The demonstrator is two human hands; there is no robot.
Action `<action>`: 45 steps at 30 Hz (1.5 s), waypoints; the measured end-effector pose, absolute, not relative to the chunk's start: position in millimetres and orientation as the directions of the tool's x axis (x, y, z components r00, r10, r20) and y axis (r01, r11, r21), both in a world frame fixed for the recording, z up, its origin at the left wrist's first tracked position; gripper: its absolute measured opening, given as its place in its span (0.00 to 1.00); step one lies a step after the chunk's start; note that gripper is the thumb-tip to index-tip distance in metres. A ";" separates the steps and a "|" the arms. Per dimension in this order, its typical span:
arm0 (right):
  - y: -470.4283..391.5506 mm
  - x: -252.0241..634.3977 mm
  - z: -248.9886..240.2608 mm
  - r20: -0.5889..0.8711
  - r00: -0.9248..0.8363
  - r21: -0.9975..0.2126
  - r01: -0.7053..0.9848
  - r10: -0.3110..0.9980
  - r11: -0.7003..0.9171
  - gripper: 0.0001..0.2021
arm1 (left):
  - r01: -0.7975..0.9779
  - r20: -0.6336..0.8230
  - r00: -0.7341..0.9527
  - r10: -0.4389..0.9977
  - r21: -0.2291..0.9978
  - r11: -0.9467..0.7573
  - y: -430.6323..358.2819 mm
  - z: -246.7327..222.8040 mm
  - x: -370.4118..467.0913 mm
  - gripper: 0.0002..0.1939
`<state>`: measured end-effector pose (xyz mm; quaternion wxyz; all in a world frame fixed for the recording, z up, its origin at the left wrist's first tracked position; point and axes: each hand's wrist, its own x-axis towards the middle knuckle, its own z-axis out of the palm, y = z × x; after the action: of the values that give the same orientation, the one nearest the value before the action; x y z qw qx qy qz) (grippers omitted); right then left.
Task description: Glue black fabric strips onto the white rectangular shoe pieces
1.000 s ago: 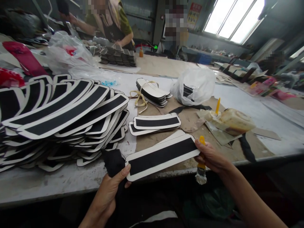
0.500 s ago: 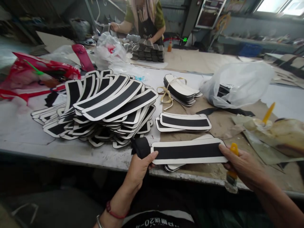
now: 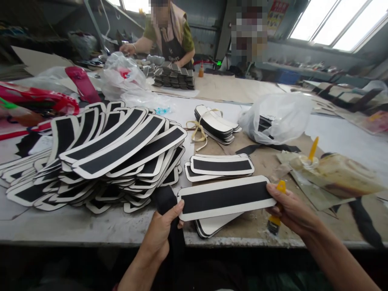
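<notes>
A long white piece with a black band (image 3: pixel 227 198) is stretched between my two hands above the table's front edge. My left hand (image 3: pixel 162 228) pinches its left end, thumb on top. My right hand (image 3: pixel 294 208) grips the right end and also holds a small yellow-handled brush (image 3: pixel 274 221), its dark tip pointing down. Beneath the held piece lies a stack of white pieces (image 3: pixel 215 226), partly covered. A black fabric strip (image 3: pixel 177 242) hangs over the edge beside my left hand; I cannot tell whether that hand touches it. Just behind lie similar banded pieces (image 3: pixel 222 165).
A large heap of banded pieces (image 3: pixel 118 149) spreads on the left. Farther back are a tied bundle (image 3: pixel 216 123) and a white plastic bag (image 3: pixel 277 117). A glue-stained container (image 3: pixel 342 173) with a yellow stick stands at right. Across the table, a co-worker (image 3: pixel 172 40) handles stacked dark pieces (image 3: pixel 174 76).
The view has shifted, so the table's contents sit lower and farther left. Both hands still hold the banded piece, which now tilts up toward its right end.
</notes>
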<state>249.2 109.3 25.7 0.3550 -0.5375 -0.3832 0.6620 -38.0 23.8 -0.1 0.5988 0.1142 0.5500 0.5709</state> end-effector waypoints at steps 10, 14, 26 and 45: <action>124.6 242.1 26.5 -0.233 -0.060 -0.921 0.334 0.971 -0.200 0.20 | -0.456 -0.482 -0.458 0.747 0.849 0.269 44.7 4.9 -32.9 0.18; 123.8 244.0 28.0 -0.151 -0.007 -0.844 0.522 0.988 -0.125 0.20 | -0.437 -0.474 -0.477 0.740 0.859 0.268 45.5 3.6 -31.4 0.17; 107.7 241.7 38.4 0.043 -0.016 -0.708 0.705 0.999 0.042 0.18 | -0.398 -0.428 -0.510 0.746 0.887 0.236 38.5 1.0 -31.0 0.17; 67.1 222.4 66.2 0.510 -0.265 -0.343 0.810 0.818 0.476 0.18 | -0.232 -0.357 -0.611 0.707 0.934 0.271 24.7 -14.8 -32.2 0.19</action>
<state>222.4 67.1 66.2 0.3248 -0.5119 -0.7953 0.0065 -32.2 24.7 -14.8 0.4056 0.1730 0.6862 0.5785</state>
